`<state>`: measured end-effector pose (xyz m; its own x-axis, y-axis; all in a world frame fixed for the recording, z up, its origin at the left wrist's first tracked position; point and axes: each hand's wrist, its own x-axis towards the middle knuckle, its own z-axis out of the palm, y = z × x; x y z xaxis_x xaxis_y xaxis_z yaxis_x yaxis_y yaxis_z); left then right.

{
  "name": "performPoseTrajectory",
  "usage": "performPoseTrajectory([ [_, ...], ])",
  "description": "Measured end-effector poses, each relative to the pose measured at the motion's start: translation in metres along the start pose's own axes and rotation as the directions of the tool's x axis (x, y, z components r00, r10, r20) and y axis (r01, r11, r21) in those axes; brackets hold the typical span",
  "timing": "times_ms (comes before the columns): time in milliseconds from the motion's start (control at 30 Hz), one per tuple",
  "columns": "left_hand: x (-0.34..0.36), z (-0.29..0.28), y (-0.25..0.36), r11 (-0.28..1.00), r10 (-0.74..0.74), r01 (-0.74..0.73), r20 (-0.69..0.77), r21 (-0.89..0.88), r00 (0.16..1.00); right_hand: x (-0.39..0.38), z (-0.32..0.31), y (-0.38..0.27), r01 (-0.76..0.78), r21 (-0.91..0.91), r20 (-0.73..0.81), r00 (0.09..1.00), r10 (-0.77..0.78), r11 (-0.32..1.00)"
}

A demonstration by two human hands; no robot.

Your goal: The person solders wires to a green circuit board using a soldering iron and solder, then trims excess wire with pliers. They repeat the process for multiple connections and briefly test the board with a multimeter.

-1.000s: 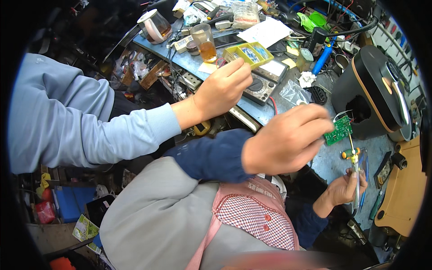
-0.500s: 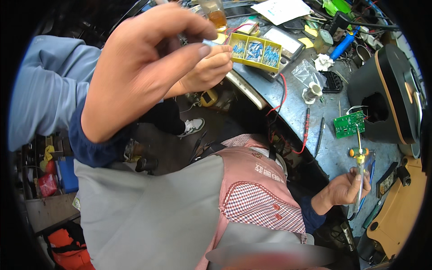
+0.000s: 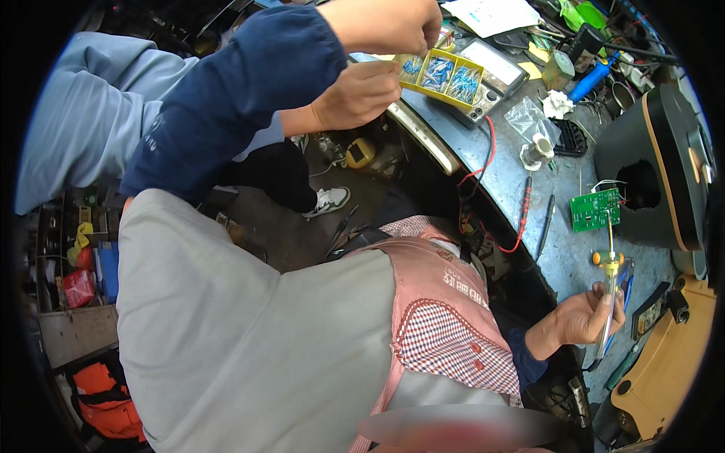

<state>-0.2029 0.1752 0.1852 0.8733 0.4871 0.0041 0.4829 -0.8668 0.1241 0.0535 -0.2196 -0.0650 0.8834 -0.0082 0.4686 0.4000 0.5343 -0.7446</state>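
At the upper left of the frame, a co-worker's light blue sleeve (image 3: 83, 128) is leading to a co-worker's hand (image 3: 356, 97), which is lying close by the left end of a yellow tray (image 3: 480, 91). Just above it, the left hand (image 3: 393, 23) is hanging over that end, fingers bent together; whether they are gripping anything I cannot tell. The tray, top centre, is holding blue-bodied components (image 3: 438, 74) in three compartments and is overlapping a meter (image 3: 495, 64). Farther right, a red probe (image 3: 525, 204) is lying on the bench (image 3: 491, 181). At the lower right, the right hand (image 3: 585, 317) is closing its fingers around a soldering iron (image 3: 606, 309), whose tip is pointing up across a green circuit board (image 3: 593, 211) beside a dark appliance (image 3: 653, 177).
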Motion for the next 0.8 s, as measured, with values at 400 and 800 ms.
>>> performPoseTrajectory([
  [400,0.027,0.064,-0.014,0.978,-0.08,0.073,0.026,0.197,0.996,0.0,0.0,0.001,-0.008,-0.004,-0.008,1.0,0.008,1.0],
  [800,0.025,0.077,-0.01,0.971,-0.118,0.114,0.003,0.208,0.993,-0.001,0.001,-0.001,-0.005,0.0,-0.003,1.0,0.005,1.0],
])
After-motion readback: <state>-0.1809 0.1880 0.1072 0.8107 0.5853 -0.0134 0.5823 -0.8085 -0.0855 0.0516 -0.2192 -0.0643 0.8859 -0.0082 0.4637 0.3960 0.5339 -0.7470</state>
